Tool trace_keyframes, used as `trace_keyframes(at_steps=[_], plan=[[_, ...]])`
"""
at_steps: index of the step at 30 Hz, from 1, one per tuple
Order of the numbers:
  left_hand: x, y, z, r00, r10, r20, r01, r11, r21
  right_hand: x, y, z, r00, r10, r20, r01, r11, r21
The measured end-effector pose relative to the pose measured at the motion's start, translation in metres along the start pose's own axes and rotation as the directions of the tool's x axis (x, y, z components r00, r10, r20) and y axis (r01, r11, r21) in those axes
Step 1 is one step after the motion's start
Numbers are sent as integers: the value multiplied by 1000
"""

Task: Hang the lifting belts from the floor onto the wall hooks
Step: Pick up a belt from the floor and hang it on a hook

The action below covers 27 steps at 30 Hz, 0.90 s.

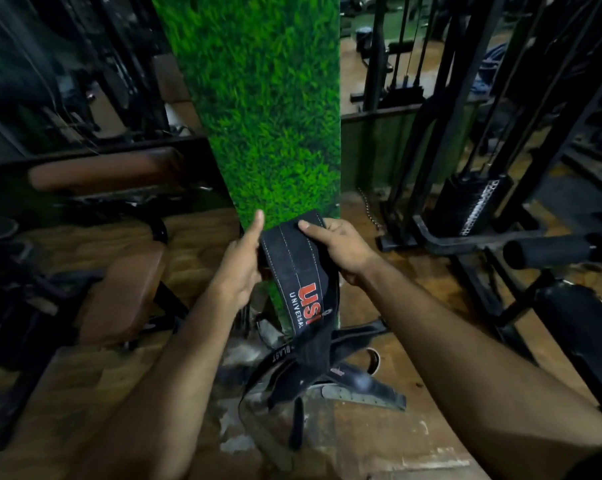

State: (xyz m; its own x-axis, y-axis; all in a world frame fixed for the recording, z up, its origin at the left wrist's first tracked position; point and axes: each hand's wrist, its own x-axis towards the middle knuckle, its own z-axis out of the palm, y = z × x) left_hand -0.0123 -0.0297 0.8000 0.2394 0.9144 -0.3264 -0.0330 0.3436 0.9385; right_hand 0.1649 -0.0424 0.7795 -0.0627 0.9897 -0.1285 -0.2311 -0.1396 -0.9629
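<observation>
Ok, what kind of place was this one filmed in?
Almost certainly a gym. A weight stack sits in a black cable machine on the right, a brown padded bench stands on the left, and both hands hold a black lifting belt against a grass-covered pillar.

Black lifting belt (294, 268) with red lettering, held upright, more belts (344, 379) on floor

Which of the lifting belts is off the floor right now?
The black belt with red USI lettering, gripped at its top end by the left hand and right hand. The other belts lie piled on the floor below.
</observation>
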Motion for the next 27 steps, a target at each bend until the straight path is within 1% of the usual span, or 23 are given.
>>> trace_keyframes(at_steps=[2, 3, 4, 5, 6, 8, 9, 10, 11, 13, 17, 19, 21, 23, 27], plan=[[6, 20, -5, 995, -93, -27, 91, 993, -80, -8, -11, 4, 990, -19, 138, 28, 998, -60], [7, 31, -2, 992, -120, -38, 117, 990, -79, -12, -16, 5, 982, -22, 186, 41, 994, -97], [7, 40, 2, 993, -110, -33, 108, 992, -68, -14, -21, 3, 980, -10, 200, 35, 992, -123], [8, 46, 7, 999, -40, -27, 38, 998, -52, -15, -25, 0, 981, 26, 193, 0, 991, -131], [10, 50, 11, 998, 58, -28, -58, 998, -31, -16, -30, -1, 986, 74, 153, -58, 993, -107], [14, 56, 14, 970, 242, -14, -242, 970, -2, -11, -39, -2, 984, 171, 55, -171, 985, -5], [11, 58, 13, 954, 300, 26, -300, 954, 0, -8, -45, 0, 981, 193, 19, -194, 981, 33], [10, 60, 9, 938, 339, 74, -341, 940, 3, -6, -53, 5, 983, 186, -4, -185, 980, 71], [9, 60, 4, 924, 363, 119, -367, 930, 17, -3, -61, 11, 986, 165, -18, -162, 981, 108], [7, 65, -10, 920, 362, 152, -371, 928, 33, -1, -79, 28, 993, 107, -40, -98, 979, 177], [11, 86, -36, 950, 259, 174, -268, 963, 26, 8, -93, 50, 989, -56, -139, 73, 990, 122], [15, 102, -39, 964, 219, 148, -233, 969, 86, 8, -97, 56, 984, -100, -148, 115, 989, 96], [15, 120, -35, 968, 214, 133, -232, 963, 140, 8, -102, 60, 979, -152, -136, 164, 983, 83], [19, 135, -31, 948, 288, 135, -304, 944, 124, 7, -110, 62, 972, -198, -124, 207, 977, 60], [10, 166, -16, 848, 506, 157, -520, 851, 70, 5, -142, 72, 954, -272, -124, 283, 955, 91]])
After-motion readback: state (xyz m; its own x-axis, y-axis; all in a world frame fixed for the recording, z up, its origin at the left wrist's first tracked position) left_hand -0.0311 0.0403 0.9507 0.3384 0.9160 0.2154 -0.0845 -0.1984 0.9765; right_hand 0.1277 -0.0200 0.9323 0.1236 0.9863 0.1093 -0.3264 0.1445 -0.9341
